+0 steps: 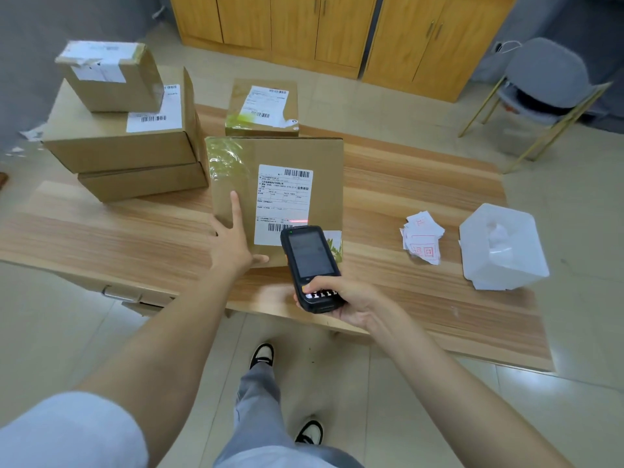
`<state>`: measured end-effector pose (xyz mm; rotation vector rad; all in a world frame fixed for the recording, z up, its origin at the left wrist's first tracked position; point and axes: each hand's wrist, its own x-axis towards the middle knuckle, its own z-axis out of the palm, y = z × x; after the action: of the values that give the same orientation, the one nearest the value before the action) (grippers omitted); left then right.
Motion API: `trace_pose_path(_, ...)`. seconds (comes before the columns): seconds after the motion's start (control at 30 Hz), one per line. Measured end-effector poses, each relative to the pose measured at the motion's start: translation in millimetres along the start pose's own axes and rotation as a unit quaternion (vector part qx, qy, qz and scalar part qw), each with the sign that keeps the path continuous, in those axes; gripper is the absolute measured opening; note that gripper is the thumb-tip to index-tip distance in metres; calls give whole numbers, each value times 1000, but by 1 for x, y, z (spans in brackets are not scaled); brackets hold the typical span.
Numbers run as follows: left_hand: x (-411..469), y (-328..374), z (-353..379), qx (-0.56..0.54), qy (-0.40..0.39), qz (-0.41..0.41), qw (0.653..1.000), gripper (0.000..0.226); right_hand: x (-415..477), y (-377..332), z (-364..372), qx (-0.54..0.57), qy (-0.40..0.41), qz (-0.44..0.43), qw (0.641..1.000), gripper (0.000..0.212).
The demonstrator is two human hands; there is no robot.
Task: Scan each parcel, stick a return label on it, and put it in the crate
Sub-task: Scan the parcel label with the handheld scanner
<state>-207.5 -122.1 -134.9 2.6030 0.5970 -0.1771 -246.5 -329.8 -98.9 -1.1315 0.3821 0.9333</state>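
Head view. Item: flat cardboard parcel (pixel 324 184), centre of frame, on wooden table (pixel 422 184); its shipping label (pixel 283 197) carries a red scan line. Left hand (pixel 233 244): fingers straight, laid flat at the parcel's left edge. Right hand (pixel 347 298): fingers curled round black handheld scanner (pixel 310 261), lower centre, its tip over the label's lower barcode. Return labels (pixel 422 238): loose pile, right of frame. Further parcels (pixel 118 146): stacked, upper left.

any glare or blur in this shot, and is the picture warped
Head view: glare on the tape at the parcel corner; slight motion blur beside the scanner in the right hand; wide-angle lens bows the table edges.
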Motion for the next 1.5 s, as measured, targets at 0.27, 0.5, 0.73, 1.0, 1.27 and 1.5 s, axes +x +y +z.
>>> trace_pose_path(0.27,-4,4,7,-31,10,-18,999,137,-2,12,-4,-55,-12,12,998,56)
trace_pose_path(0.5,0,10,6,-27,5,-33,999,136,5,13,4,-68,-16,0,998,71)
trace_pose_path(0.73,10,13,-4,11,-24,-39,999,141,17,-10,-10,-2,55,-68,996,68)
trace_pose_path(1.0,32,14,-15,30,-73,-46,996,142,37,-66,-62,-5,163,-133,978,73)
trace_pose_path(1.27,75,16,-26,78,-171,-54,981,145,78,-58,-107,-69,246,-70,964,79)
trace_pose_path(1.5,111,22,-29,115,-281,-78,950,147,104,-36,-115,-50,264,-7,963,82)
